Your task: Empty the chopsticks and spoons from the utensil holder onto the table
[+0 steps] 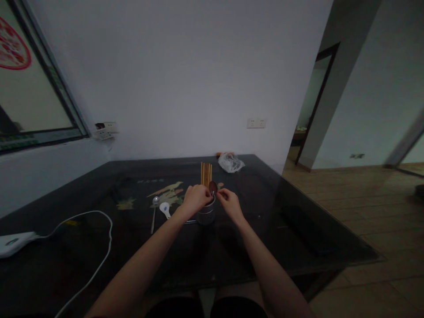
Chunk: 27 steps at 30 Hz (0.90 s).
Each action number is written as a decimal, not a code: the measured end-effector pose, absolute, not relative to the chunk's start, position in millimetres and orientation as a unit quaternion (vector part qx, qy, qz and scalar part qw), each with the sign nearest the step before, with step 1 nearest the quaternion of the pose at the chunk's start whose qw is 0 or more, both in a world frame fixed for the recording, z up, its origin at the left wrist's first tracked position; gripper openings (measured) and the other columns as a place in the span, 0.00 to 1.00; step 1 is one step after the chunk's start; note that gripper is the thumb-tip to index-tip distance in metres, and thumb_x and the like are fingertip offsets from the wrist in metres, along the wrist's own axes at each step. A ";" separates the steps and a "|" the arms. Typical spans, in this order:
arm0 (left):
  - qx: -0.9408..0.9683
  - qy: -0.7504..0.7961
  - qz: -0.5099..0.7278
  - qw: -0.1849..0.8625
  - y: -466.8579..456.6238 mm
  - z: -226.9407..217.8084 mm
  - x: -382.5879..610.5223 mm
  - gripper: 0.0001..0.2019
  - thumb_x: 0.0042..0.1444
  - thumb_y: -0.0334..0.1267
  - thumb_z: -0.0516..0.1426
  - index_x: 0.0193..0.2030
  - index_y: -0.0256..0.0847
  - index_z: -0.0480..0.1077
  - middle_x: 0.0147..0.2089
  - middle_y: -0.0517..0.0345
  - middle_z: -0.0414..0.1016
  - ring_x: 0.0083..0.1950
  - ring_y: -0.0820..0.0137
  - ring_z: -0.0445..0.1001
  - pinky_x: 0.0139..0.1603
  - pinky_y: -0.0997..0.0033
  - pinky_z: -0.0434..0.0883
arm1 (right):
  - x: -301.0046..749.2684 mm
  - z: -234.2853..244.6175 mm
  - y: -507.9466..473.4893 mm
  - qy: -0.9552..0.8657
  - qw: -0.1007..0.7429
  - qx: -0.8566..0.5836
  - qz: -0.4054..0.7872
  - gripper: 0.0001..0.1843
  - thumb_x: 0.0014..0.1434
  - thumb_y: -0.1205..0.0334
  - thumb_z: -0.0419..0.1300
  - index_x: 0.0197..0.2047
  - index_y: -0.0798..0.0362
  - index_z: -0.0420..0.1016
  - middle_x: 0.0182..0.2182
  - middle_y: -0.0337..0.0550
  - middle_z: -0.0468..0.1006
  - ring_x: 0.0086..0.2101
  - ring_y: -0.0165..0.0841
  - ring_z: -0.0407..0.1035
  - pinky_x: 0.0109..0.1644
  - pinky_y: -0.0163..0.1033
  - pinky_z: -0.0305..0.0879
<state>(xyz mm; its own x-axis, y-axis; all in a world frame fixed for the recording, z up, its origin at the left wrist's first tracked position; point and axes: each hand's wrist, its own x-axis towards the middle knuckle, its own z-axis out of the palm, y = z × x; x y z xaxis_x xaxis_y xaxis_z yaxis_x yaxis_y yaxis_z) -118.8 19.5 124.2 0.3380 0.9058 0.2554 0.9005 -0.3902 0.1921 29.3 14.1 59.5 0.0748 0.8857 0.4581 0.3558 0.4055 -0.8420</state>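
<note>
A metal cylinder holder (206, 215) stands on the dark table, with several wooden chopsticks (206, 173) upright in it. Over its mouth shows a dark reddish-brown spoon (213, 187), bowl up. My left hand (196, 197) reaches across the rim, its fingers closed beside a small shiny piece; what they grip is hidden. From the other side my right hand (230, 203) pinches at the spoon's right edge. To the left of the holder lie a white soup spoon (164, 209) and a long-handled metal spoon (155, 202). Part of another thin metal utensil (190, 221) shows beside the holder.
A crumpled clear plastic bag (231, 163) lies at the table's back edge, near the wall. On the left, a white device (16, 244) trails a white cable (110, 234) across the table (258, 260). A dark flat object (308, 229) lies at right.
</note>
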 end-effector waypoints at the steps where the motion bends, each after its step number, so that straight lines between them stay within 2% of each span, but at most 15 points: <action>1: 0.819 0.553 0.157 0.010 19.5 124.9 -117.7 0.10 0.50 0.42 0.57 0.28 0.42 0.78 0.32 0.48 0.79 0.37 0.58 0.76 0.39 0.64 0.65 | 29.4 59.6 13.9 -0.636 0.546 -0.488 0.243 0.15 0.53 0.53 0.53 0.32 0.56 0.74 0.23 0.40 0.74 0.23 0.30 0.64 0.28 0.33 0.59; 8: 0.816 0.551 0.174 0.015 17.8 122.4 -115.0 0.09 0.49 0.41 0.57 0.28 0.41 0.78 0.32 0.47 0.79 0.37 0.59 0.76 0.39 0.65 0.65 | 30.7 58.1 14.1 -0.644 0.538 -0.489 0.240 0.13 0.53 0.55 0.54 0.32 0.56 0.74 0.24 0.40 0.74 0.23 0.29 0.64 0.28 0.33 0.58; 19: 0.804 0.530 0.261 0.070 22.0 115.5 -116.9 0.07 0.49 0.39 0.57 0.28 0.39 0.75 0.30 0.53 0.77 0.33 0.66 0.74 0.32 0.72 0.64 | 31.3 56.3 15.5 -0.641 0.531 -0.496 0.247 0.14 0.53 0.53 0.55 0.31 0.56 0.75 0.26 0.43 0.76 0.23 0.30 0.65 0.27 0.33 0.59; 27: 0.764 0.470 0.428 0.116 8.3 150.2 -131.9 0.04 0.50 0.34 0.55 0.30 0.37 0.70 0.31 0.56 0.76 0.34 0.71 0.72 0.36 0.74 0.66 | 31.8 54.5 16.2 -0.647 0.523 -0.498 0.246 0.15 0.53 0.53 0.55 0.30 0.56 0.75 0.25 0.42 0.76 0.24 0.30 0.65 0.27 0.33 0.58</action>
<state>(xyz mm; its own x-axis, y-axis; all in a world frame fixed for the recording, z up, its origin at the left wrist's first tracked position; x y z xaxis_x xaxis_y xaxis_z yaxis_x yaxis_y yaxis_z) -131.9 8.3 150.2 0.1930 0.8165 0.5441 0.6177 -0.5319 0.5792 31.8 16.2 54.5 0.0432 0.9011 0.4314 0.3871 0.3830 -0.8387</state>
